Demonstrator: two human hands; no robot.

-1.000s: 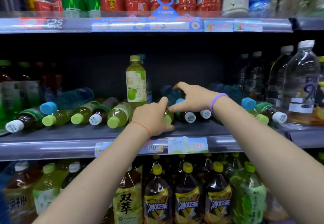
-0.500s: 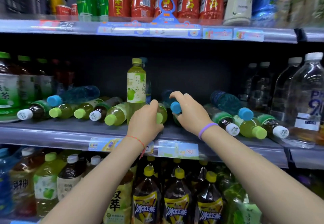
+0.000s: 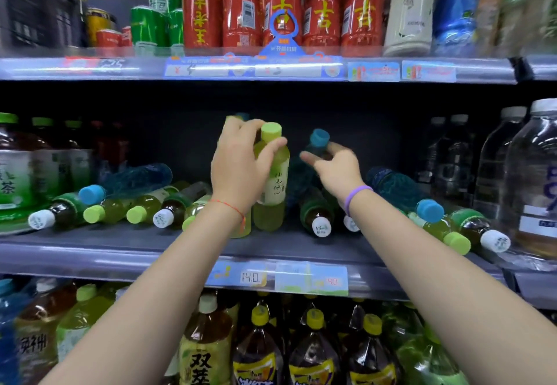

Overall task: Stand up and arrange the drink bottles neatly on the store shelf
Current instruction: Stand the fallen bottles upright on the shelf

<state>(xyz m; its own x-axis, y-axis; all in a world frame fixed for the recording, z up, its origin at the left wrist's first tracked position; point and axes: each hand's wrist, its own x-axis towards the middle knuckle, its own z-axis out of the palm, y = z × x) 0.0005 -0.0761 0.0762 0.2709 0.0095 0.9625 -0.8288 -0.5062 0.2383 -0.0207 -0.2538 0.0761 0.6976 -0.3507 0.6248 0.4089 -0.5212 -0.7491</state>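
Grey metal shelving (image 3: 90, 259) is filling the whole view, three tiers of a shop drinks aisle, and all the action is sitting on the middle tier, right above the pale price tag reading 14.0 (image 3: 251, 277) on its front rail. Directly over that tag the left hand (image 3: 238, 170) is wrapping around a yellow-green plastic tea bottle with a lime cap (image 3: 272, 173), fingers curled over its shoulder and thumb pressing just under the cap, and the bottle is standing upright with its base on the shelf. Tucked behind that hand, another lime-capped bottle is peeking out, mostly hidden. Up and to the right of the tag the right hand (image 3: 336, 170), a purple band on its wrist, is closing around the neck of a dark blue plastic bottle with a blue cap (image 3: 319, 138); that bottle is tilting, cap raised towards the back of the shelf, and its lower body is blurring into the shadow. Left of the tag, a row of toppled bottles with green, white and blue caps (image 3: 135, 206) is lying on its sides, caps pointing out at us. Right of the tag, more fallen bottles (image 3: 452, 227) are sprawling the same way, and beyond them tall clear bottles (image 3: 533, 179) are standing upright. Above, red and green cans (image 3: 202, 16) are lining the top tier; below the tag, big dark tea bottles with yellow caps (image 3: 313, 351) are crowding the bottom one.
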